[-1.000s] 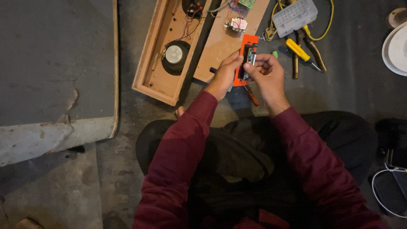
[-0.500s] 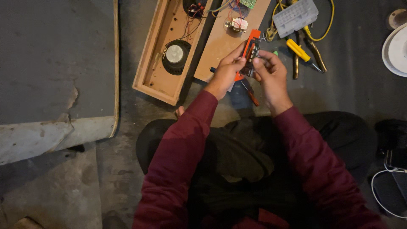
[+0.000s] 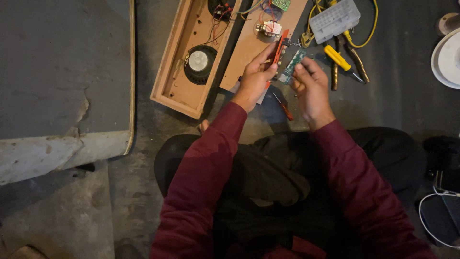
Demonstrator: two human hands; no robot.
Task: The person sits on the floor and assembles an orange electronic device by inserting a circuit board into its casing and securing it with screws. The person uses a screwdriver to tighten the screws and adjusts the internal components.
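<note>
Now our left hand (image 3: 254, 76) pinches the orange casing (image 3: 280, 46), its long axis tilted up and right, while our right hand (image 3: 310, 85) grips the green board (image 3: 293, 66) just right of it. Both fingers are closed on their parts, the pieces nearly touching over the floor

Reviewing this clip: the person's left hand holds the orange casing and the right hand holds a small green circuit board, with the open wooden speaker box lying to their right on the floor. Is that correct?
One detail is off. In the head view the wooden speaker box lies to the person's left, not right. The rest stands: the left hand holds the orange casing, and the right hand holds the small green circuit board.
</note>
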